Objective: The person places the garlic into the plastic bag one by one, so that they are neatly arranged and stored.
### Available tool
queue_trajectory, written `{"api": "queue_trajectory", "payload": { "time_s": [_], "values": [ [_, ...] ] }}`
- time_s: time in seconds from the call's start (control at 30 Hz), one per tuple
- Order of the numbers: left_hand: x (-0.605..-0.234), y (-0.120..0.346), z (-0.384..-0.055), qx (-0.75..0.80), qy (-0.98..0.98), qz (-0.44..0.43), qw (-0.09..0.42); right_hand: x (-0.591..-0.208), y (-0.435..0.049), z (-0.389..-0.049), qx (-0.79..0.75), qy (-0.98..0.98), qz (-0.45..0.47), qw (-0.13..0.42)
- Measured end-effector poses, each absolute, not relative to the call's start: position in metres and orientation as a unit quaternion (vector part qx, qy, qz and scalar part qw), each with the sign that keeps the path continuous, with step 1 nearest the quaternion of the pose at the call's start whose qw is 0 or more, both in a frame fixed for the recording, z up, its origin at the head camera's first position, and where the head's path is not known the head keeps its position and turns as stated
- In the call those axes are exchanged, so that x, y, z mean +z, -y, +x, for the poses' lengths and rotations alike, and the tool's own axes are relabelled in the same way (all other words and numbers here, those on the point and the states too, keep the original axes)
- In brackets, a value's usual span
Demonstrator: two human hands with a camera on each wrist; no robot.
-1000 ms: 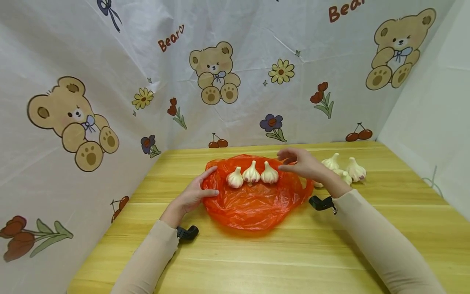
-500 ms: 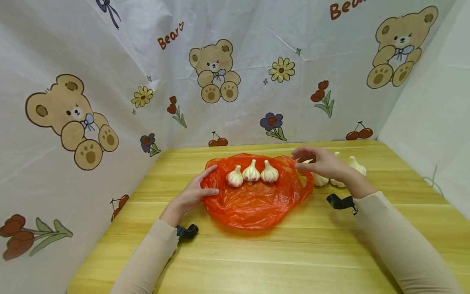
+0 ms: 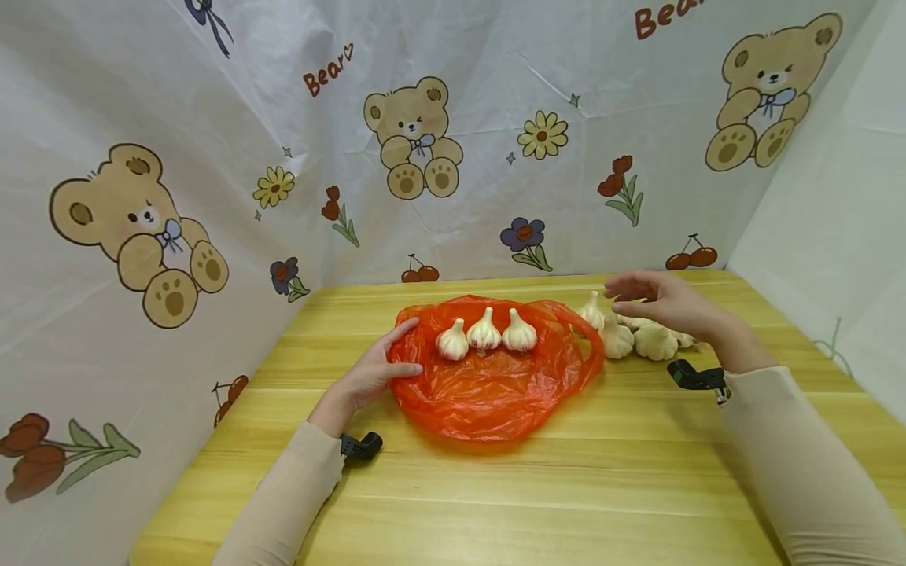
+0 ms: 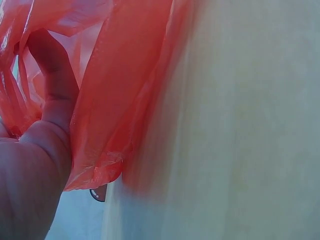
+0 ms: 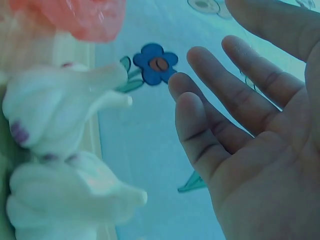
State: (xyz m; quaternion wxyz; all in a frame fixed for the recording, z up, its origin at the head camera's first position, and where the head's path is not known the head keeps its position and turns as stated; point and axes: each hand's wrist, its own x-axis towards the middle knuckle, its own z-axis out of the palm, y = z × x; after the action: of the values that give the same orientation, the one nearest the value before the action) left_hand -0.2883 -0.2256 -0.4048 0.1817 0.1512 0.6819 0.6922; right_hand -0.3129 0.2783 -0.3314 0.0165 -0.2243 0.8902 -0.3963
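Note:
A red plastic bag (image 3: 488, 401) lies spread out on the table, its mouth facing up. Three garlic bulbs (image 3: 484, 330) sit in a row toward its back side. My left hand (image 3: 368, 377) holds the bag's left edge, thumb over the plastic; red film wraps round the thumb (image 4: 55, 80) in the left wrist view. More garlic bulbs (image 3: 654, 342) stand clustered right of the bag. Over this cluster hovers my right hand (image 3: 672, 303), fingers loosely bent and nothing in them. The right wrist view shows its bare palm (image 5: 270, 165) beside the garlic heads (image 5: 65, 195).
The wooden table (image 3: 538, 503) meets a white sheet (image 3: 467, 236) printed with bears and flowers at the back and left. A plain white wall (image 3: 835, 259) borders the right side. The bag's handle loop (image 3: 591, 350) reaches close to the loose garlic.
My right hand has moved right, away from the bag's right edge to above the garlic cluster, uncovering the nearer bulbs. The left hand and the bag hold the same position.

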Motion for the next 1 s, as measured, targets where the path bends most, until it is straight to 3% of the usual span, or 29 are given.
{"api": "queue_trajectory", "payload": {
  "time_s": [0.37, 0.67, 1.0],
  "values": [
    [-0.406, 0.224, -0.289, 0.688, -0.685, 0.154, 0.182, -0.344, -0.324, -0.319, -0.412, -0.890, -0.197, 0.004],
    [-0.405, 0.225, -0.289, 0.692, -0.683, 0.155, 0.176, -0.352, -0.350, -0.327, -0.413, -0.897, -0.151, -0.044],
    [-0.406, 0.225, -0.288, 0.691, -0.683, 0.150, 0.183, -0.382, -0.374, -0.334, -0.484, -0.867, -0.107, -0.054]
  ]
}}
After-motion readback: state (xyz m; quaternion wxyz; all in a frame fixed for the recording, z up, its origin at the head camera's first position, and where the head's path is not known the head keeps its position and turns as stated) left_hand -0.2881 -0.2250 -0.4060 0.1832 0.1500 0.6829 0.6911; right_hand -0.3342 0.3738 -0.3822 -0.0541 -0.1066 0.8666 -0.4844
